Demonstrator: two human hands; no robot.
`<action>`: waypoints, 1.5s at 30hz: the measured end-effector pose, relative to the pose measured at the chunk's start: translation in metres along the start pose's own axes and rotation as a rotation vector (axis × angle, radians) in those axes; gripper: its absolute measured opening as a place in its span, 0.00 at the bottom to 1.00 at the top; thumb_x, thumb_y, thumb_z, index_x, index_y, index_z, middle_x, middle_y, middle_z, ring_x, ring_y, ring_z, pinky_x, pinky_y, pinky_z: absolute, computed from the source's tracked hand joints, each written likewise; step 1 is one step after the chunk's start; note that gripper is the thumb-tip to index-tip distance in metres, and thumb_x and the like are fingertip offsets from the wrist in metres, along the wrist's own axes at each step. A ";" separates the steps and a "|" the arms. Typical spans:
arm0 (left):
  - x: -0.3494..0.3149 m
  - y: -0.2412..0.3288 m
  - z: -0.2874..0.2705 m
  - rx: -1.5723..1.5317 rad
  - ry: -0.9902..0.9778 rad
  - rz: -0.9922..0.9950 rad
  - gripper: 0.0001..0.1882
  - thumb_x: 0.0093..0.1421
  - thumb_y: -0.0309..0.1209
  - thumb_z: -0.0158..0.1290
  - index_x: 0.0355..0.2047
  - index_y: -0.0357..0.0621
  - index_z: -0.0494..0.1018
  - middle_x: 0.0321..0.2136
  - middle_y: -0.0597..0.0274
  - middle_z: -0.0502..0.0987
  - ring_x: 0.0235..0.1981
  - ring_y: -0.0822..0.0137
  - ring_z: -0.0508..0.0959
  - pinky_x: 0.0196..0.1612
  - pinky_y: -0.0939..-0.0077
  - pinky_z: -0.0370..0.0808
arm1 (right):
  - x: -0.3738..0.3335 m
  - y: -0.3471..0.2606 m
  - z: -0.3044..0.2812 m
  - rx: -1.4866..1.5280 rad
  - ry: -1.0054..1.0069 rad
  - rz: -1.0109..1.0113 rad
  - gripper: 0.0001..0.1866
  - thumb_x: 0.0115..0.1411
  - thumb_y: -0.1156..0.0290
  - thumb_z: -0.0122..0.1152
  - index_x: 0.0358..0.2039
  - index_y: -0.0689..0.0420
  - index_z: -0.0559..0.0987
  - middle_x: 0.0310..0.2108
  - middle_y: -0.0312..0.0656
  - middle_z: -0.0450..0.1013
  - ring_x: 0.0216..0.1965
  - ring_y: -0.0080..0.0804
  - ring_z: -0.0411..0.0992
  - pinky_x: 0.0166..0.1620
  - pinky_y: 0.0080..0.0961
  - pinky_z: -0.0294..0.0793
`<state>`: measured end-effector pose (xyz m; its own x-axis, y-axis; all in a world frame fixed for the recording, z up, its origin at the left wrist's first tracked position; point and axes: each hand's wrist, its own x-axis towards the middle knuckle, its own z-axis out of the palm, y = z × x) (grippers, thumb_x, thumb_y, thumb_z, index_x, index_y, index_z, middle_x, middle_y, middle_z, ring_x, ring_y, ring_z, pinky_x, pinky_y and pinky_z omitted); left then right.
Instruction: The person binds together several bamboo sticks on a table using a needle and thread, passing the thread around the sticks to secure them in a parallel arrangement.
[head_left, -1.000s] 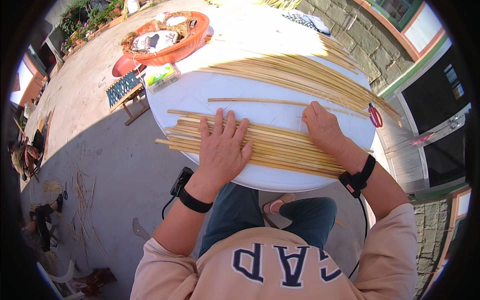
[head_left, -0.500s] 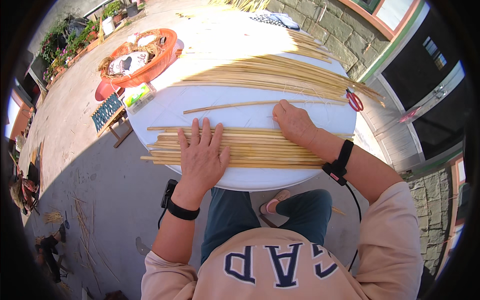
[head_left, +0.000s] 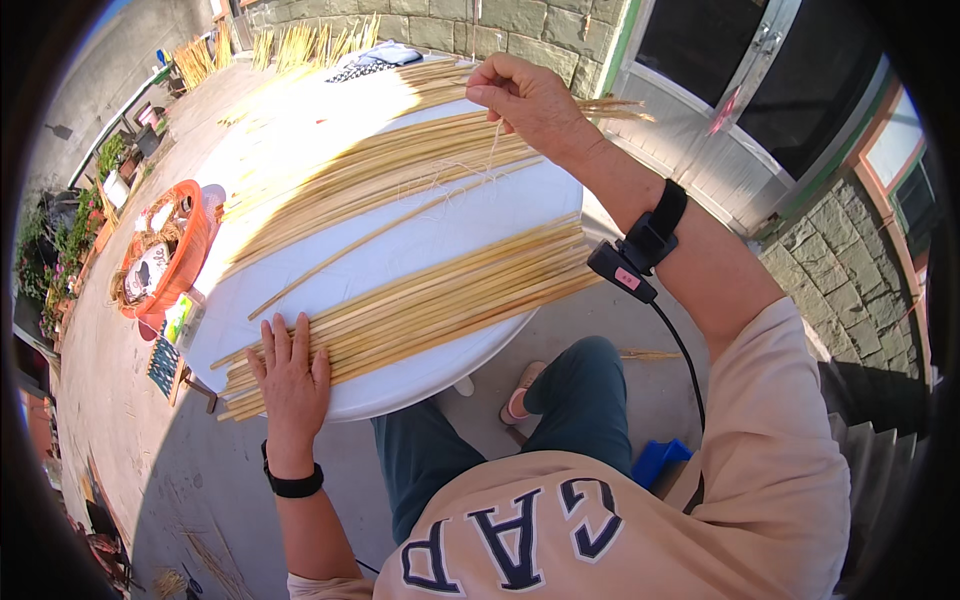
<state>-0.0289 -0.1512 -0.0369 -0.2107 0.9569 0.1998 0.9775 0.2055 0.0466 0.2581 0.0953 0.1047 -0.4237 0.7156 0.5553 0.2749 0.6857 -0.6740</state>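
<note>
A row of pale yellow straw stalks [head_left: 440, 305] lies side by side along the near part of a white round table [head_left: 545, 192]. My left hand [head_left: 292, 372] rests flat over the left ends of that row, fingers spread. Above the table's far right side, my right hand [head_left: 532, 105] is raised with thumb and fingers pinched on a thin pale thread [head_left: 495, 148]. The thread hangs below the fingers, and part of it shows above them. One loose stalk [head_left: 345, 254] lies apart, between the near row and a larger spread of stalks [head_left: 375, 165] behind it.
An orange basket [head_left: 185, 265] stands left of the table beside a small folding stool [head_left: 165, 368]. Dark folded cloth [head_left: 375, 60] lies at the far edge. A stone wall [head_left: 520, 25] and double doors [head_left: 745, 75] are beyond. A blue object [head_left: 658, 460] is at lower right.
My right hand has risen from beside the loose stalk to the far right, drawing the thread up. My left hand stays on the row, now at its left ends. The view has turned right.
</note>
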 end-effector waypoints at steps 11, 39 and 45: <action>0.002 0.038 -0.023 0.008 0.035 0.093 0.31 0.67 0.48 0.37 0.65 0.44 0.52 0.66 0.49 0.51 0.69 0.53 0.43 0.68 0.52 0.37 | -0.066 0.001 -0.088 0.270 0.201 0.218 0.06 0.62 0.69 0.58 0.35 0.58 0.76 0.27 0.34 0.73 0.28 0.18 0.72 0.33 0.16 0.75; 0.032 0.187 -0.009 -0.107 -0.187 0.450 0.39 0.61 0.54 0.44 0.66 0.45 0.51 0.66 0.47 0.49 0.68 0.48 0.45 0.66 0.47 0.37 | -0.205 0.097 -0.036 0.692 0.429 0.583 0.06 0.66 0.71 0.50 0.38 0.60 0.71 0.39 0.43 0.75 0.41 0.28 0.75 0.46 0.26 0.75; 0.032 0.187 -0.005 -0.108 -0.164 0.459 0.42 0.59 0.59 0.43 0.65 0.43 0.53 0.65 0.44 0.51 0.67 0.45 0.47 0.65 0.44 0.38 | -0.209 0.093 -0.027 0.700 0.442 0.561 0.05 0.66 0.71 0.49 0.38 0.59 0.71 0.40 0.43 0.75 0.43 0.29 0.75 0.47 0.27 0.75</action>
<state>0.1468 -0.0835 -0.0164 0.2529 0.9651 0.0673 0.9616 -0.2584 0.0927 0.3951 0.0128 -0.0609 0.0097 0.9945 0.1041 -0.2938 0.1023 -0.9504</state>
